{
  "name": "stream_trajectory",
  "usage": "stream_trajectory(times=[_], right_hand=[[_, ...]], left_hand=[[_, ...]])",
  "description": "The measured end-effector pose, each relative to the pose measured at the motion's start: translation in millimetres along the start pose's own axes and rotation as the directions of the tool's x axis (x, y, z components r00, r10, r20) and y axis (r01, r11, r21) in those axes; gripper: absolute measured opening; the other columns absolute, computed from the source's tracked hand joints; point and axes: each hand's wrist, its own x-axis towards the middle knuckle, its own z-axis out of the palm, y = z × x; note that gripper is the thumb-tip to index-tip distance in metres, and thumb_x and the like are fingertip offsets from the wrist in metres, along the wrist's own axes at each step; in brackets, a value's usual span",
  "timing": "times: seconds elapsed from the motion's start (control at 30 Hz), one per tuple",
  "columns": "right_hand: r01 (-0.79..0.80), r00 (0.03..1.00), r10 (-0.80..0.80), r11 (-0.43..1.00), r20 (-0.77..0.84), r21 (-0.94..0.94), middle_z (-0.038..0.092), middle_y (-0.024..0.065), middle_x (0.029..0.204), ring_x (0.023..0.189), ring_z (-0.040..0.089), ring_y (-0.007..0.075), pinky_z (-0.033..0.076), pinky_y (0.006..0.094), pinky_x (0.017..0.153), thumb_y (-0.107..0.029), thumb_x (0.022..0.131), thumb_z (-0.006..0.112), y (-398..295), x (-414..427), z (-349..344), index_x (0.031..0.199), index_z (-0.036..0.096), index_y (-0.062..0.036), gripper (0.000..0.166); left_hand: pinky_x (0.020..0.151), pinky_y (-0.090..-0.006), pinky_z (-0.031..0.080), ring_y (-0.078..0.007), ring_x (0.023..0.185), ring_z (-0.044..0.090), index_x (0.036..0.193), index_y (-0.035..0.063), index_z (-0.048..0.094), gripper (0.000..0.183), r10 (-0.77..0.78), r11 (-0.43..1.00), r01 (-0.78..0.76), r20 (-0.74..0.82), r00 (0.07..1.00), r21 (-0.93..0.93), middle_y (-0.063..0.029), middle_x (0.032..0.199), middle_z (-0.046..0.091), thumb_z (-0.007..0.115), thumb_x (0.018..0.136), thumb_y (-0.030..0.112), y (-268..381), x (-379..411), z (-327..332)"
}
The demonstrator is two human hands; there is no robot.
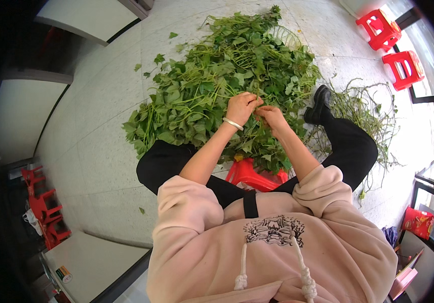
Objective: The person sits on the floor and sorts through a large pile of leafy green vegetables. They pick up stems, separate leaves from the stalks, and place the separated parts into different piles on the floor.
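Note:
A large heap of leafy green vines (198, 91) lies on the floor before me, its leaves heart-shaped or lobed. Over the middle of it, my left hand (241, 106), with a pale bangle at the wrist, pinches a green vine stem. Close beside it on the right, my right hand (271, 116) has its fingertips on the same stem or a leaf stalk of it. The two hands nearly touch. To the right, past my black shoe, a looser pile of thin, mostly bare stems (372, 113) is spread out.
A red plastic stool (256, 178) stands between my legs. Two red stools, one nearer (404, 70) and one farther (380, 32), are at the upper right. White tables, one at the lower left (92, 261), border the tiled floor (103, 151). A wire-like basket (287, 36) shows behind the heap.

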Motion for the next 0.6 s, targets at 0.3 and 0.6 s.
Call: stream_trajectory(times=[0.3, 0.6], right_hand=[[-0.009, 0.993, -0.024, 0.959, -0.114, -0.283, 0.057, 0.0048, 0.066, 0.045, 0.043, 0.0107, 0.033, 0.026, 0.041, -0.018, 0.084, 0.057, 90, 3, -44, 0.091, 0.063, 0.0014, 0.021], [0.082, 0.994, -0.077, 0.994, 0.074, -0.066, 0.043, -0.0014, 0.057, 0.05, 0.038, 0.0071, 0.03, 0.0227, 0.046, -0.026, 0.088, 0.053, 38, -17, -30, 0.104, 0.059, -0.0038, 0.028]], left_hand=[[0.053, -0.0319, 0.04, -0.0199, 0.05, 0.05, 0.067, 0.0042, 0.061, 0.033, -0.204, 0.978, 0.206, -0.066, 0.977, 0.021, -0.0086, 0.056, 0.054, 0.061, 0.079, 0.035, 2, 27, -21], [0.06, -0.0368, 0.045, -0.0282, 0.063, 0.059, 0.077, 0.0057, 0.064, 0.032, -0.179, 0.974, 0.121, 0.328, 0.928, 0.189, -0.0128, 0.067, 0.06, 0.061, 0.077, 0.038, -32, -20, 8]])
